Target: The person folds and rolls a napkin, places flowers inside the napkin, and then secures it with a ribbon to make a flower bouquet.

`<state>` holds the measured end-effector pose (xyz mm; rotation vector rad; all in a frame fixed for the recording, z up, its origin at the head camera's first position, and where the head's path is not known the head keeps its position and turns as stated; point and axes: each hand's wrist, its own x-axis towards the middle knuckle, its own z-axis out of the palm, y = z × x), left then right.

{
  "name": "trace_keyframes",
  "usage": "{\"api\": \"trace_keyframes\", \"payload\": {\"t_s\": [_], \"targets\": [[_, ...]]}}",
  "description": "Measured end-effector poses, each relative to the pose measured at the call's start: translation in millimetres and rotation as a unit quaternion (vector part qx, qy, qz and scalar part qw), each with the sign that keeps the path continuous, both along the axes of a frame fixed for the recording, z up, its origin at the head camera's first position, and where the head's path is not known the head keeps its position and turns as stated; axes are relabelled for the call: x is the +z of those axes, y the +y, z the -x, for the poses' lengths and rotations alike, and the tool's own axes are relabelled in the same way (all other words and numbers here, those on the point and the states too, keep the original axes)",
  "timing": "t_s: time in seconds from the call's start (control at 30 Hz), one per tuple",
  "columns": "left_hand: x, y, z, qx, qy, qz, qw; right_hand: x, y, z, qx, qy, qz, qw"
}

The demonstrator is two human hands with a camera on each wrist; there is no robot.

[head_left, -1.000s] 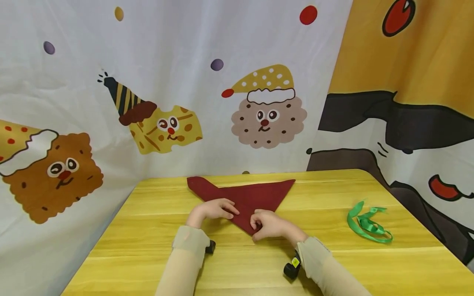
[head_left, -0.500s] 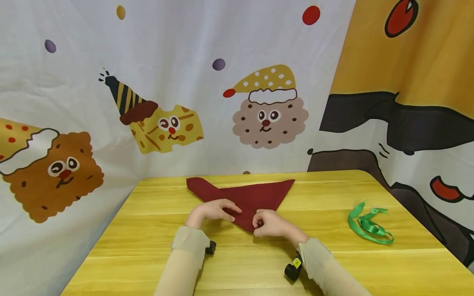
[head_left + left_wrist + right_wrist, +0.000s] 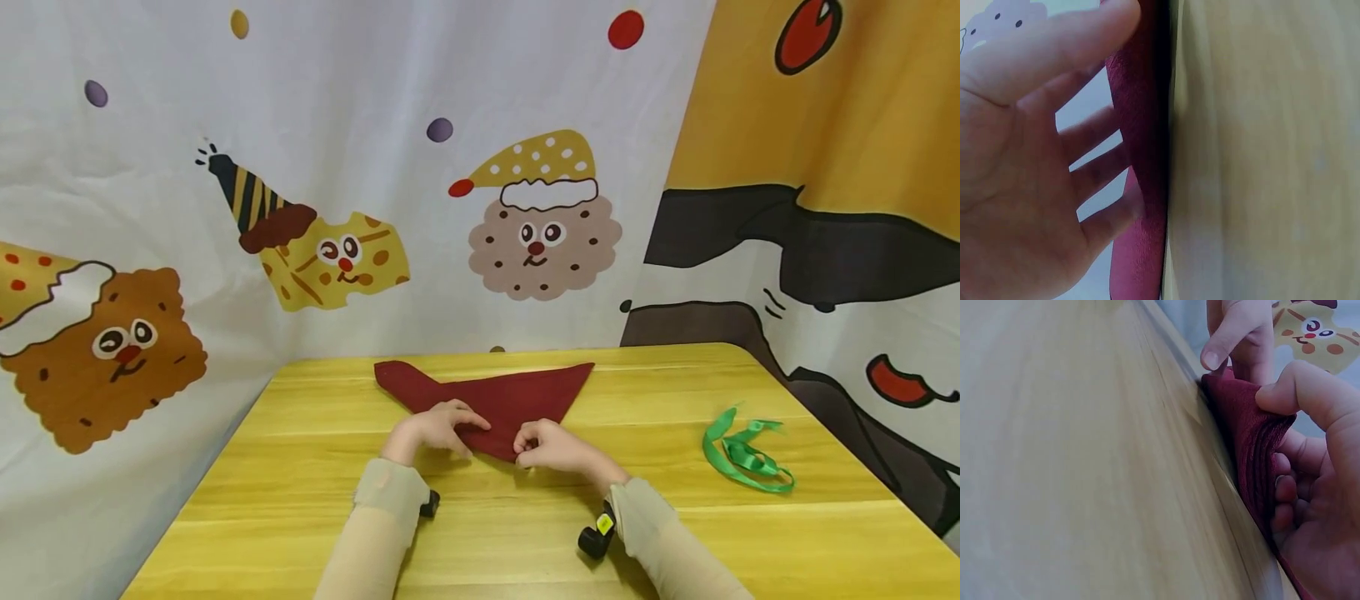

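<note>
A dark red cloth (image 3: 517, 400), folded with one pointed corner out to the right and a narrow strip at upper left, lies on the table. My right hand (image 3: 555, 447) pinches its near edge; in the right wrist view the thumb presses on top of several stacked layers of the cloth (image 3: 1250, 419), with the fingers curled behind them. My left hand (image 3: 438, 427) rests at the near left edge. Its fingers are spread and fairly straight in the left wrist view, fingertips against the cloth (image 3: 1141, 112).
A loose green ribbon (image 3: 742, 457) lies on the right side of the wooden table (image 3: 495, 542). Behind the table's back edge hangs a white curtain (image 3: 360, 100) printed with cartoon figures.
The near corner of the cloth has been turned up and away from me, so its near edge now sits farther back. My right hand has moved slightly forward with it; the left has barely shifted.
</note>
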<state>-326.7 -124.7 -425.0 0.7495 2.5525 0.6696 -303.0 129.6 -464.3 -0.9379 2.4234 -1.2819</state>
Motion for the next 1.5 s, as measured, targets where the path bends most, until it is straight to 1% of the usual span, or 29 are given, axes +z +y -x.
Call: {"api": "trace_keyframes", "payload": {"t_s": [0.13, 0.23, 0.3, 0.37, 0.47, 0.53, 0.6, 0.7, 0.8, 0.93, 1.03, 1.1, 1.2, 1.3, 1.4, 1.5], "targets": [[-2.1, 0, -2.2, 0.007, 0.017, 0.011, 0.9998, 0.4, 0, -0.7, -0.003, -0.016, 0.007, 1.0], [-3.4, 1, -3.0, 0.012, 0.024, 0.007, 0.9996, 0.4, 0, -2.0, -0.009, -0.034, 0.014, 0.999], [-3.7, 1, -3.2, 0.016, 0.027, 0.002, 0.9995, 7.6, -1, -7.0, -0.011, -0.048, 0.018, 0.999], [-4.6, 1, -3.0, 0.02, 0.031, -0.005, 0.9993, 7.9, -1, -7.7, -0.014, -0.059, 0.02, 0.998], [-4.9, 2, -3.4, 0.028, 0.036, -0.016, 0.9988, 8.2, -1, -8.1, -0.013, -0.067, 0.019, 0.998], [-5.1, 2, -3.6, 0.028, 0.045, -0.023, 0.9983, 1.1, 1, -4.3, -0.013, -0.065, 0.02, 0.998], [-4.4, 2, -4.2, 0.027, 0.056, -0.03, 0.9977, 1.1, 1, -4.7, -0.012, -0.062, 0.022, 0.998], [-3.0, 2, -4.2, 0.02, 0.076, -0.037, 0.9962, 1.6, 0, -5.3, -0.007, -0.05, 0.024, 0.998], [-0.8, 2, -3.7, 0.012, 0.088, -0.044, 0.9951, 2.0, -3, -5.3, -0.002, -0.023, 0.014, 1.0], [0.5, 2, -1.9, 0.007, 0.095, -0.044, 0.9945, 3.4, -7, -5.5, -0.002, 0.042, -0.023, 0.999], [1.3, 1, -1.2, 0.007, 0.091, -0.043, 0.9949, 4.6, -10, -6.5, -0.006, 0.079, -0.051, 0.996], [2.5, 0, -1.6, 0.008, 0.078, -0.048, 0.9958, 4.5, -12, -7.3, -0.005, 0.085, -0.062, 0.994], [5.0, -2, -2.9, 0.005, 0.054, -0.053, 0.9971, 4.6, -13, -9.2, 0.003, 0.07, -0.058, 0.996], [8.4, -5, -4.5, 0.004, 0.032, -0.046, 0.9984, 5.4, -13, -11.5, 0.008, 0.045, -0.049, 0.998], [12.5, -7, -6.5, -0.003, 0.02, -0.04, 0.999, 6.7, -14, -14.1, 0.011, 0.018, -0.038, 0.999], [18.1, -9, -9.5, -0.014, 0.009, -0.046, 0.9988, 8.3, -14, -16.7, 0.017, -0.014, -0.02, 1.0]]}}
